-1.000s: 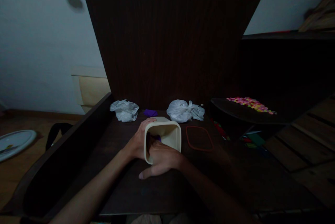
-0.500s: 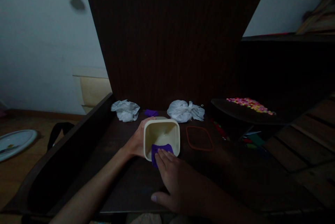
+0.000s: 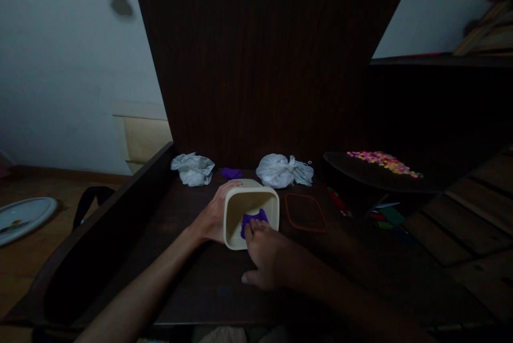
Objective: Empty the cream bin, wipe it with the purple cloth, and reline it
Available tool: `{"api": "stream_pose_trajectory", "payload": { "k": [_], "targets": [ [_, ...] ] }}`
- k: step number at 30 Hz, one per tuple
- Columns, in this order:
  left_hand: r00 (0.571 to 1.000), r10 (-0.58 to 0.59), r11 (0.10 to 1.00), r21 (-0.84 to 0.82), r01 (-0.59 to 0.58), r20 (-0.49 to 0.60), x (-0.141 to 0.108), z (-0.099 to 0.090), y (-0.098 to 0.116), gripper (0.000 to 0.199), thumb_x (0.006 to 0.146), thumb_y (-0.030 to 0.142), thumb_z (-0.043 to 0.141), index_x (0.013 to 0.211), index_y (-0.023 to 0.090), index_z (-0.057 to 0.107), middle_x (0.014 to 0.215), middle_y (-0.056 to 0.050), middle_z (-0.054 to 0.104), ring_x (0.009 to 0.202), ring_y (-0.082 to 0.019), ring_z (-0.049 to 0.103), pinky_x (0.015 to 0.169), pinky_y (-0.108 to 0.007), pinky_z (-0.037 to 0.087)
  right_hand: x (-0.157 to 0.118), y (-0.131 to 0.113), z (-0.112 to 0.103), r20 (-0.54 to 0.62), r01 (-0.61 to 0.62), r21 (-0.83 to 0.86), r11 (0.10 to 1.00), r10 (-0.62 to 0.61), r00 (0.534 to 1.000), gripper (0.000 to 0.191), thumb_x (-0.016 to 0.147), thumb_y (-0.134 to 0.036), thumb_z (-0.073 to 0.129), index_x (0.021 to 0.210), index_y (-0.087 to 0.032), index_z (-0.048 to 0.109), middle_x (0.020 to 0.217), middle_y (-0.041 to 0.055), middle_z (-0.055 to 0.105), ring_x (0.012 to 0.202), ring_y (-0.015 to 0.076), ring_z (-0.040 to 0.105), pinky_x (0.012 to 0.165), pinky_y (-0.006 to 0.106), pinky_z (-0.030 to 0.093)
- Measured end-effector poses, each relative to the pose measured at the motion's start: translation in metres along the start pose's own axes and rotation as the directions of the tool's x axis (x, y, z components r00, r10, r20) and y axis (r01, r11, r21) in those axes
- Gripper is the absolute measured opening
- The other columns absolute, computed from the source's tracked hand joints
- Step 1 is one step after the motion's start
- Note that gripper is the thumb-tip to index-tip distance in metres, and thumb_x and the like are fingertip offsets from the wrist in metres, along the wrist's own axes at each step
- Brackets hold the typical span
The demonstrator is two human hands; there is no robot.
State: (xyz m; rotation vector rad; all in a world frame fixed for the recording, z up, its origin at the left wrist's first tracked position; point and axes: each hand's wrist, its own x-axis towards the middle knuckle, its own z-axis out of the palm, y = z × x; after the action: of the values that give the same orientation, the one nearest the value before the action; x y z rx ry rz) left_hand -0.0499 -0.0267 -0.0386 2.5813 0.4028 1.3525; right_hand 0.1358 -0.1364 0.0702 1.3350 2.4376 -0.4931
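Dim light lies over a dark wooden tabletop (image 3: 208, 289), with a tall brown panel (image 3: 260, 65) upright at its back and a pale wall (image 3: 72, 65) to the left. The right hand (image 3: 264, 252) reaches into the mouth of a cream plastic container (image 3: 237, 244), its fingers laid over a purple cloth (image 3: 258, 216) and its thumb sticking out free below the rim; whether the cloth is also pinched underneath cannot be told. Half a second ago the cloth was draped over the lower rim; now it sits wholly inside, against the lower inner wall, so the contact has moved from the edge to the interior. The left hand (image 3: 214, 215) is curved around the container's left side, holding it tipped on the tabletop, opening towards the person. Just to the right lies a reddish-brown rounded frame (image 3: 300, 195), touched by neither hand. Behind the container are a second purple cloth (image 3: 231, 173), a crumpled whitish plastic bag (image 3: 193, 169) on the left and a knotted plastic bag (image 3: 276, 170) on the right. Further right, small pink and yellow pieces (image 3: 382, 161) are heaped on a dark ledge (image 3: 336, 166).
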Motion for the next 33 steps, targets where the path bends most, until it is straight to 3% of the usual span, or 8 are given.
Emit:
{"api": "stream_pose_trajectory", "payload": {
  "k": [4,8,13,18,21,24,28,33],
  "targets": [
    [1.0,0.001,1.0,0.029,-0.002,0.007,0.002,0.0,0.004,0.132,0.056,0.057,0.094,0.16,0.025,0.019,0.15,-0.022,0.047,0.141,-0.048,0.048,0.116,-0.07,0.041,0.033,0.007,-0.001,0.011,0.0,-0.041,0.999,0.001,1.0,0.106,0.068,-0.046,0.09,0.149,0.008,0.047,0.153,0.0363,0.046,0.144,0.0462,0.045,0.122,0.048,0.035],
    [1.0,-0.028,0.998,0.048,0.027,0.013,-0.001,0.0,0.003,0.132,0.053,0.056,0.094,0.159,0.027,0.02,0.151,-0.02,0.048,0.141,-0.049,0.047,0.116,-0.071,0.04,0.066,0.012,-0.003,0.023,-0.047,0.036,0.998,0.046,0.999,0.123,0.044,-0.045,0.099,0.144,0.008,0.052,0.148,0.0372,0.05,0.139,0.0503,0.049,0.119,0.05,0.04],
    [0.999,-0.041,0.998,0.047,0.04,0.011,-0.004,0.001,0.0,0.132,0.051,0.058,0.094,0.157,0.026,0.023,0.152,-0.021,0.047,0.141,-0.049,0.047,0.117,-0.07,0.039,0.08,0.012,-0.003,-0.003,0.035,0.04,0.999,-0.035,0.999,0.118,0.044,-0.056,0.095,0.139,0.005,0.06,0.146,0.0345,0.055,0.136,0.0503,0.053,0.114,0.054,0.044],
    [1.0,-0.02,0.998,0.058,0.021,-0.012,-0.001,0.002,0.002,0.13,0.055,0.061,0.092,0.158,0.025,0.02,0.149,-0.021,0.047,0.141,-0.048,0.047,0.116,-0.069,0.04,0.073,0.009,0.0,0.012,0.144,0.016,0.989,-0.144,0.989,0.092,0.072,-0.061,0.081,0.131,0.008,0.065,0.146,0.0341,0.055,0.14,0.0473,0.049,0.117,0.05,0.04],
    [1.0,-0.022,0.997,0.078,0.022,-0.003,0.0,0.001,0.005,0.13,0.057,0.056,0.093,0.158,0.023,0.018,0.149,-0.024,0.044,0.141,-0.048,0.046,0.116,-0.068,0.04,0.066,0.01,0.004,-0.097,0.229,0.083,0.97,-0.221,0.97,0.087,0.078,-0.057,0.078,0.138,0.004,0.06,0.146,0.0307,0.056,0.14,0.043,0.051,0.114,0.048,0.043],
    [0.997,-0.074,0.994,0.076,0.073,0.003,0.0,-0.001,0.006,0.133,0.054,0.051,0.097,0.158,0.022,0.019,0.15,-0.024,0.043,0.141,-0.049,0.046,0.117,-0.066,0.04,0.053,0.007,0.007,-0.22,0.296,0.135,0.946,-0.263,0.939,0.096,0.075,-0.053,0.082,0.146,0.004,0.051,0.148,0.0312,0.054,0.137,0.0412,0.054,0.113,0.048,0.045],
    [0.997,-0.075,0.995,0.067,0.076,-0.01,-0.001,-0.003,0.005,0.127,0.057,0.05,0.094,0.157,0.02,0.023,0.149,-0.023,0.044,0.14,-0.048,0.046,0.117,-0.066,0.04,0.028,-0.003,0.014,-0.261,0.267,0.095,0.959,-0.234,0.936,0.097,0.078,-0.052,0.078,0.142,0.014,0.048,0.145,0.0388,0.052,0.135,0.0447,0.054,0.116,0.05,0.042],
    [0.995,-0.099,0.993,0.068,0.099,0.001,-0.004,-0.005,0.001,0.126,0.058,0.055,0.093,0.157,0.019,0.024,0.149,-0.023,0.045,0.139,-0.048,0.048,0.116,-0.065,0.042,0.001,-0.009,0.027,-0.346,0.241,0.105,0.965,-0.192,0.919,0.082,0.09,-0.044,0.066,0.148,0.009,0.046,0.155,0.0342,0.045,0.145,0.042,0.045,0.123,0.051,0.033]
  ]
}}
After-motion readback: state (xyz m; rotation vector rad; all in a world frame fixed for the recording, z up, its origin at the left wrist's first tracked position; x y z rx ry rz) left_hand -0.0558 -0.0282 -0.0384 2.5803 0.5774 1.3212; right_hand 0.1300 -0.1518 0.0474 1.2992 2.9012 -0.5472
